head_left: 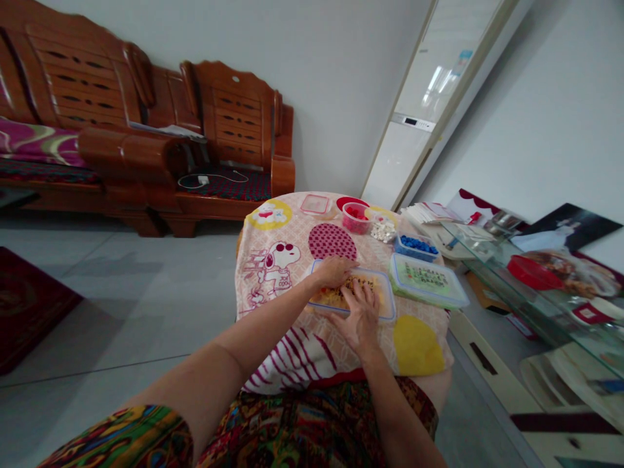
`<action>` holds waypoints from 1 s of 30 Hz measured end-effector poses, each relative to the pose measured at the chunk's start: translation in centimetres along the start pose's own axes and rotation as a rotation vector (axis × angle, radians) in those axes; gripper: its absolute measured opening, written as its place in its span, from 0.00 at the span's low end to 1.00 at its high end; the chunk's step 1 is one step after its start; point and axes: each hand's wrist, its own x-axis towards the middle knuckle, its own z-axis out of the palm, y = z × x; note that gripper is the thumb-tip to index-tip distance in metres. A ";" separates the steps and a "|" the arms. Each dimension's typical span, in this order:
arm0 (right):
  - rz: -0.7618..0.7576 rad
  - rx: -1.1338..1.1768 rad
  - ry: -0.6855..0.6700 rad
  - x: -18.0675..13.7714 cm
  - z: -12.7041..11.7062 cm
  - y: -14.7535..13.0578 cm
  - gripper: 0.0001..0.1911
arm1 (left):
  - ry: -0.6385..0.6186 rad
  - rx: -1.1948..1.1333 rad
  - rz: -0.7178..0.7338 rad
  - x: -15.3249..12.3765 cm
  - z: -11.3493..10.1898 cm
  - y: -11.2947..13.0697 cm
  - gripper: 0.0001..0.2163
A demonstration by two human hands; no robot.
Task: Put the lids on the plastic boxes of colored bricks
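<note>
My left hand [336,271] lies across the far left part of a clear plastic food container [387,305] with a blue-edged lid and orange-yellow contents. Its fingers stretch toward the right over the lid. On the near side, my right hand [361,318] rests with fingers spread on the same lid, beside dark handwritten-looking characters. Just right of it sits a second lidded container [429,279] with green contents and similar dark writing. Both hands touch the first container, and neither grasps a loose object.
Behind are an open container of blue pieces [416,247], a pile of white pieces [383,231], a round tub with red pieces [356,220] and a clear lid [315,204]. A patterned cloth [273,312] covers the table. A glass shelf [526,292] stands close on the right.
</note>
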 end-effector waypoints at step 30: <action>-0.197 0.091 -0.183 -1.2 -5.1 8.0 0.20 | -0.013 -0.041 0.000 -0.3 -0.6 0.4 0.19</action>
